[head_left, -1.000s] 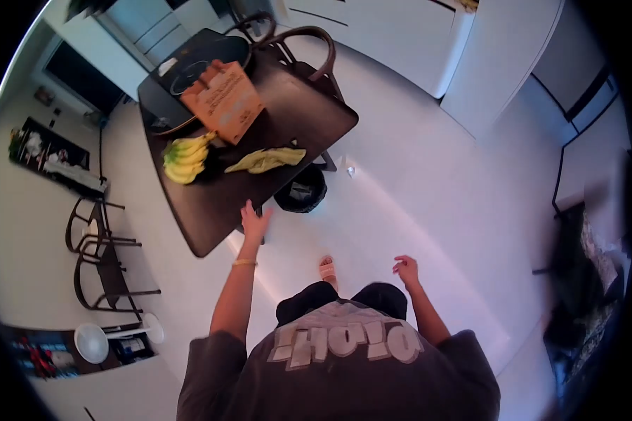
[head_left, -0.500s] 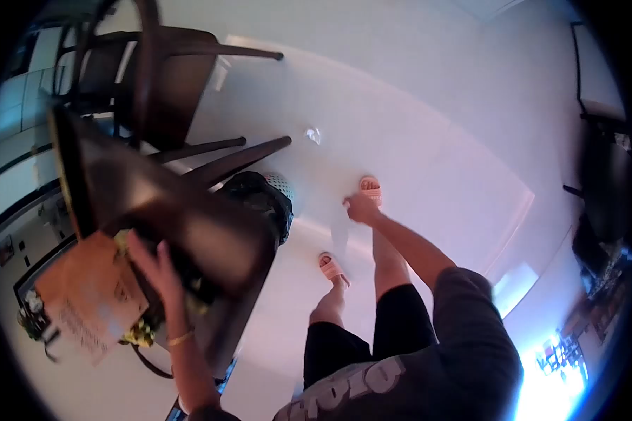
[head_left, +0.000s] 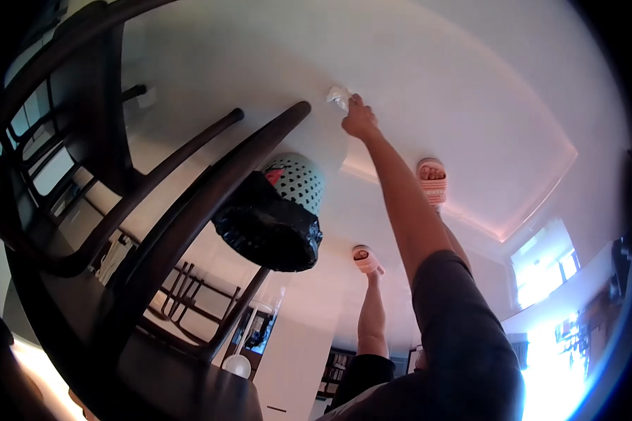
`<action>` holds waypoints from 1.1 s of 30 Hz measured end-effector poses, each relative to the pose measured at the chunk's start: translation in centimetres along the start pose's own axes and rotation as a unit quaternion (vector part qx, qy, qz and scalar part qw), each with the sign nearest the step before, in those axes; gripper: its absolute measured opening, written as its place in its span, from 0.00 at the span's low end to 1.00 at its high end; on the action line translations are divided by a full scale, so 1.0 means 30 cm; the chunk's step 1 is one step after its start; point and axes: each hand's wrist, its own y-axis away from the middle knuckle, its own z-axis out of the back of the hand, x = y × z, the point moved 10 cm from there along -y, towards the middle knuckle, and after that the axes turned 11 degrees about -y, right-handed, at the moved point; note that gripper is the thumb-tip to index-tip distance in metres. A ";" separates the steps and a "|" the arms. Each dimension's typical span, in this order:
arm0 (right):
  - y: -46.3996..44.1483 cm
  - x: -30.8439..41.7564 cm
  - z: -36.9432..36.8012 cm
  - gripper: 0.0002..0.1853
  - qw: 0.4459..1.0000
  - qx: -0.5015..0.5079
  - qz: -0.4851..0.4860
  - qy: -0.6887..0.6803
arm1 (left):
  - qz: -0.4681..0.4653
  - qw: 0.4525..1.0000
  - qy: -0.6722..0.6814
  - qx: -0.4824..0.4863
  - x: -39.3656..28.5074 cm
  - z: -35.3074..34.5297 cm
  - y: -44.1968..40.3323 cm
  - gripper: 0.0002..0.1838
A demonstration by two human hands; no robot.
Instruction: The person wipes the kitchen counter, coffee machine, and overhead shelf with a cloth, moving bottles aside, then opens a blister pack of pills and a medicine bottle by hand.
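My right hand is stretched far down to the floor, its fingers closed on the edge of a crumpled whitish scrap. Whether the scrap is thin plastic or tissue I cannot tell. My left hand is out of view. Left of my right arm stands a pale green waste bin with a pattern of small holes. A black bin bag lines it and hangs over its rim, and a bit of red shows beside the bag.
A dark wooden table leg slants close to the bin on the left. Dark chairs stand beyond it. My feet wear pink slippers, one near my right arm and another nearer the bin. Bright windows reflect on the glossy floor.
My right hand has reached down to the scrap and closed on it. The view has dropped nearer the bin and chairs. My left hand and the orange-brown paper bag have left the view.
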 end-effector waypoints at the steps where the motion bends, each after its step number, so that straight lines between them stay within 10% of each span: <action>1: 0.021 -0.001 0.003 0.30 1.000 -0.006 0.014 -0.019 | 0.003 1.000 -0.001 0.001 0.004 0.014 0.004 0.31; 8: 0.750 0.257 -0.036 0.28 0.927 -0.003 0.345 -0.144 | 0.023 0.999 0.045 -0.020 0.022 0.134 0.078 0.31; 11: 1.138 0.439 -0.194 0.26 0.927 0.213 0.278 -0.134 | 0.038 0.994 0.095 -0.032 0.061 0.184 0.112 0.31; 13: 1.247 0.488 -0.294 0.29 0.927 0.203 0.305 -0.083 | -0.033 0.997 -0.066 -0.032 0.018 0.224 0.102 0.30; 16: 1.252 0.401 -0.469 0.32 0.936 0.153 0.312 -0.059 | -0.045 0.982 0.077 -0.164 0.004 0.250 0.111 0.33; 18: 1.333 0.397 -0.199 0.30 0.958 0.221 -0.012 -0.180 | -0.009 0.968 0.084 -0.237 -0.027 0.217 0.118 0.31; 20: 1.458 0.367 -0.020 0.18 0.975 0.069 0.151 -0.150 | 0.017 0.984 -0.051 -0.167 0.006 0.250 0.143 0.22; 24: 1.641 0.252 0.484 0.08 0.905 -0.059 0.128 -0.401 | 0.009 0.995 0.101 -0.012 -0.250 0.175 0.355 0.07; 26: 1.862 0.398 0.610 0.11 0.881 -0.031 0.157 -0.445 | 0.078 0.877 0.443 0.171 -0.349 0.045 0.501 0.11; 28: 2.104 0.592 0.646 0.18 0.876 0.064 0.183 -0.441 | 0.245 0.605 0.711 0.262 -0.520 0.117 0.624 0.16; 30: 2.190 0.674 0.640 0.24 0.849 0.112 0.185 -0.482 | 0.170 0.576 0.732 0.322 -0.649 0.210 0.668 0.15; 33: 2.228 0.743 0.693 0.18 0.864 -0.008 0.169 -0.475 | 0.018 0.702 0.672 0.235 -0.595 0.351 0.634 0.14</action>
